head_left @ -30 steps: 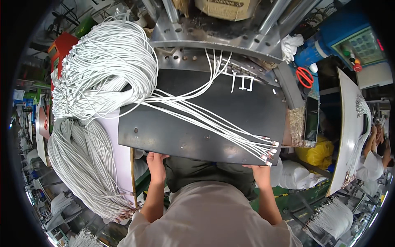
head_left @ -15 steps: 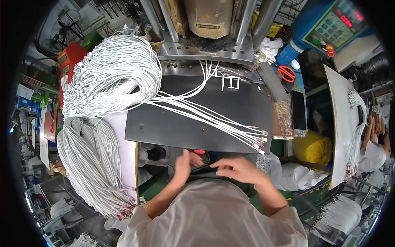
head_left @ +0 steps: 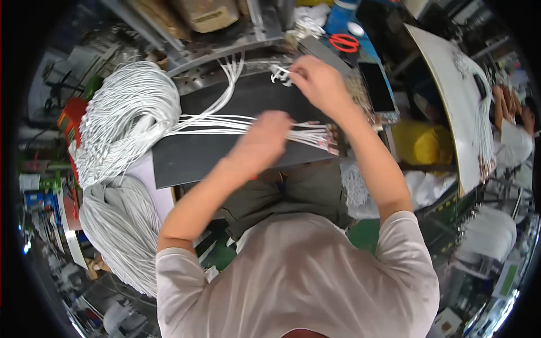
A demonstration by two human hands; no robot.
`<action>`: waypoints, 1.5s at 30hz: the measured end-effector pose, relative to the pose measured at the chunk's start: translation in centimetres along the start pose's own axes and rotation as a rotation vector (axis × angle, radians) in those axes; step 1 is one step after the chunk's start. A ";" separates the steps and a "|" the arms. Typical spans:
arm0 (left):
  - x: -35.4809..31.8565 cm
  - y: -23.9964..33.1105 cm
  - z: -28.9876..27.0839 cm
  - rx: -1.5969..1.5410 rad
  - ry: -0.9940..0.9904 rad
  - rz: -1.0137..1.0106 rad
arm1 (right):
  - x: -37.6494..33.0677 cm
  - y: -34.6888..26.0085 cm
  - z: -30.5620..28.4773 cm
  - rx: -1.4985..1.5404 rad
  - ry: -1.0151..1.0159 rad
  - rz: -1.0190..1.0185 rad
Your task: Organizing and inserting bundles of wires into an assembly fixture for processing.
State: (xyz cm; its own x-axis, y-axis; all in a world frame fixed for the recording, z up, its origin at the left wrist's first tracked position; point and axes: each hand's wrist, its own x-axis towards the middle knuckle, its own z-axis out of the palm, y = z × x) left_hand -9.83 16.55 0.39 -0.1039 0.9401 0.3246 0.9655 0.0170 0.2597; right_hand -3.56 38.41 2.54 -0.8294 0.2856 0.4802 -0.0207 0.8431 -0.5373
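Observation:
My right hand (head_left: 321, 84) has thumb and forefinger pinched on a small branched white plastic piece (head_left: 280, 74) over the far part of the black work surface (head_left: 200, 155). My left hand (head_left: 262, 141) is blurred by motion above several white cables (head_left: 214, 123) fanned across that surface; whether it touches them I cannot tell. The cables' ends, with small connectors (head_left: 329, 141), lie at the right, below my right forearm. Other white cables (head_left: 231, 73) run up to the metal plate of the press at the back.
A large coil of white cables (head_left: 127, 90) lies at the left, with a grey-white bundle (head_left: 118, 225) hanging nearer. At the back stands a metal press (head_left: 225, 45). Red-handled scissors (head_left: 344, 42) and a black phone (head_left: 376, 87) lie at the right. Another person (head_left: 513, 146) works far right.
Both hands have risen from near my lap to over the work surface. My right hand has taken hold of the white plastic piece. The whole view has shifted and turned.

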 end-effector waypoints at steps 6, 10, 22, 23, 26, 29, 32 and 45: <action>-5.3 -10.5 -7.6 0.373 -0.242 -0.338 | -28.5 9.7 -11.3 0.847 -0.032 0.829; -5.2 -12.3 -9.3 0.292 -0.323 -0.320 | -53.5 16.6 -3.3 0.618 0.156 1.579; 0.6 -5.5 -4.1 -0.324 -0.200 -0.321 | -19.6 0.9 -2.4 -0.114 0.314 0.282; 1.4 -4.2 -3.6 -0.306 -0.183 -0.275 | -15.1 -1.9 -2.5 -0.106 0.248 0.096; 2.2 -2.4 -4.9 -0.408 -0.039 -0.206 | -5.3 -7.7 -2.5 -0.186 -0.081 -0.044; 0.7 -4.1 -7.9 -0.409 -0.022 -0.320 | -2.3 -7.2 -3.5 -0.392 -0.281 -0.059; -1.0 -6.2 -8.9 -0.307 -0.131 -0.603 | -2.7 -4.9 -1.6 -0.476 -0.178 -0.181; -2.8 -1.0 -6.3 -1.528 -0.555 -0.809 | -4.1 -6.7 0.1 -0.352 -0.295 -0.405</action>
State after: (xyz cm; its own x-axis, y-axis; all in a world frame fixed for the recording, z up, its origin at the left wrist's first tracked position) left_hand -12.01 11.75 4.98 0.0073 0.8564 -0.5162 -0.3550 0.4848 0.7994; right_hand -0.06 31.54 4.07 -0.9147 -0.1853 0.3592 -0.2231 0.9725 -0.0665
